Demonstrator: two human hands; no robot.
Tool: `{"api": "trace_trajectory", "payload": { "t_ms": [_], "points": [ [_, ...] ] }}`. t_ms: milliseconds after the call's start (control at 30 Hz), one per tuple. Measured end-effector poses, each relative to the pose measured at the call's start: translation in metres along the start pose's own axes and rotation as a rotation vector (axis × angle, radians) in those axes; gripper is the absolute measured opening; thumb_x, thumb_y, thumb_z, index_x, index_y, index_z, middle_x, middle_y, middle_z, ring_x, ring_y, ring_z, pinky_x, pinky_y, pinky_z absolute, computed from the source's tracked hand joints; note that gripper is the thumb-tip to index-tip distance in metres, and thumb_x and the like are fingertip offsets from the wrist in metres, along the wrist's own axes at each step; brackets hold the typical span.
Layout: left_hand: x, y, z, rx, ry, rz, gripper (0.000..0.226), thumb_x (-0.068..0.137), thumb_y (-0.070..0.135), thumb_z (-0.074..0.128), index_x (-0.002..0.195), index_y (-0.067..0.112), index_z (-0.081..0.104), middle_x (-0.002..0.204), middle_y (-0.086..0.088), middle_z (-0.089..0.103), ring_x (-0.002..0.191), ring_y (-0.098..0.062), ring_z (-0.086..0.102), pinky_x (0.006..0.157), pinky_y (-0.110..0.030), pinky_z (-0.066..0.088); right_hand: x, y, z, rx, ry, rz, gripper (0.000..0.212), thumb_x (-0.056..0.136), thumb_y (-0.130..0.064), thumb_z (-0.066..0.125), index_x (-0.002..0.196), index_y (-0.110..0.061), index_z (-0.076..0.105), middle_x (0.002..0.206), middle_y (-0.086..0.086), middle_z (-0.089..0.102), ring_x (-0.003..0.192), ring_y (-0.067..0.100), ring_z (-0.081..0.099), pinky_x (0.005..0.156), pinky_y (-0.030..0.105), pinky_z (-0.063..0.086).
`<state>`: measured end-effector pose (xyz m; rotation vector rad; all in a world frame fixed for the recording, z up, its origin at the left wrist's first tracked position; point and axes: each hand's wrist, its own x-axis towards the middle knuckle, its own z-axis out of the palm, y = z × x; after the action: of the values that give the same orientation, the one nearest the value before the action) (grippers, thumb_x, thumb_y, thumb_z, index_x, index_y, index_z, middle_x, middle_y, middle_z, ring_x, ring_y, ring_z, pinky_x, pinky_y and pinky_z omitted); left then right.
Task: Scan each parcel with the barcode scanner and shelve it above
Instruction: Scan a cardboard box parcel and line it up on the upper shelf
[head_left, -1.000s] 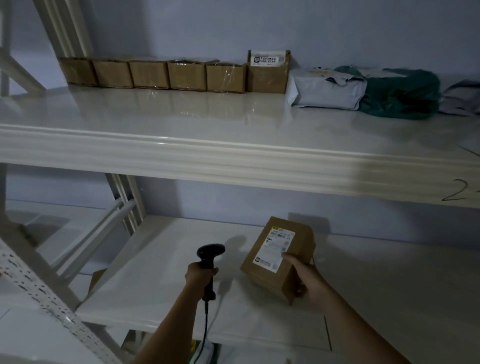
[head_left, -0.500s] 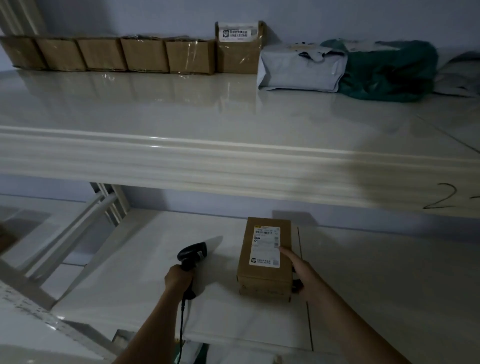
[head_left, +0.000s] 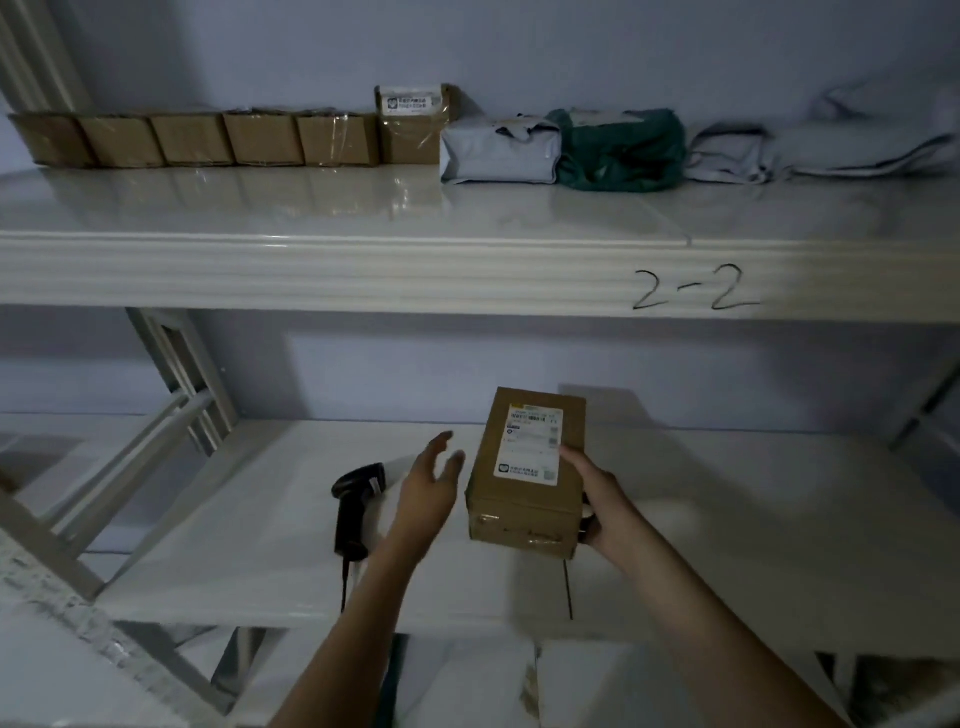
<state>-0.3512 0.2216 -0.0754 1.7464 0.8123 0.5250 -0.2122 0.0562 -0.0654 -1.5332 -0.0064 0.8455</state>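
The right hand grips the parcel at its right side, label up, above the lower shelf; the left hand reaches in with fingers spread, holding nothing. Take the free side, then lift level to the upper shelf (the scanner lies alongside). The label print is too dim to read
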Motion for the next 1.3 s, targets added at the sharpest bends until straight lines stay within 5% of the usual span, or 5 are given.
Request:
{"api": "trace_trajectory", "payload": {
  "t_ms": [400,633,833,1100,1300],
  "points": [
    [-0.152,0.131,0.093,-0.378,-0.275,0.044,0.035,0.097,0.050,0.043,0.128,0.036,0.051,0.116,0.007,0.067,0.100,-0.011,0.064,0.072,-0.027,0.050,-0.190,-0.017,-0.113,-0.006,0.095,-0.450,0.040,0.089,-0.060,0.054,0.122,-0.040,0.065,0.114,-0.006,0.074,0.100,0.015,0.073,0.082,0.040,0.059],
    [-0.224,0.213,0.130,-0.137,-0.448,0.243,0.078,0.068,0.074,0.058,0.133,0.042,0.029,0.117,0.016,0.058,0.099,-0.001,0.061,0.073,-0.021,0.049,-0.267,-0.049,-0.198,-0.217,0.220,-0.713,0.032,0.074,-0.076,0.060,0.104,-0.065,0.056,0.104,-0.023,0.070,0.086,-0.007,0.069,0.064,0.016,0.055],
    [-0.289,0.268,0.209,0.268,-0.200,0.513,0.079,0.079,0.079,0.044,0.140,0.030,0.036,0.113,0.003,0.060,0.100,-0.016,0.061,0.086,-0.035,0.052,-0.311,-0.068,-0.291,-0.328,0.492,-0.747,0.060,0.084,-0.077,0.048,0.124,-0.033,0.050,0.107,-0.009,0.061,0.091,0.010,0.061,0.070,0.032,0.049],
    [-0.360,0.341,0.275,0.185,-0.040,0.804,0.084,0.082,0.075,0.044,0.148,0.039,0.010,0.069,0.015,0.058,0.065,0.003,0.055,0.054,-0.016,0.039,-0.382,-0.100,-0.370,-0.356,0.797,-0.978,0.069,0.079,-0.079,0.041,0.129,-0.032,0.040,0.081,-0.026,0.048,0.067,-0.005,0.052,0.052,0.015,0.035],
    [-0.365,0.398,0.300,0.067,-0.015,0.898,0.072,0.086,0.065,0.050,0.144,0.029,0.027,0.097,0.018,0.062,0.082,-0.003,0.059,0.063,-0.016,0.045,-0.394,-0.147,-0.397,-0.203,0.780,-1.163,0.061,0.084,-0.062,0.064,0.130,-0.031,0.041,0.092,-0.032,0.050,0.077,-0.033,0.048,0.058,-0.004,0.040]
  ]
}}
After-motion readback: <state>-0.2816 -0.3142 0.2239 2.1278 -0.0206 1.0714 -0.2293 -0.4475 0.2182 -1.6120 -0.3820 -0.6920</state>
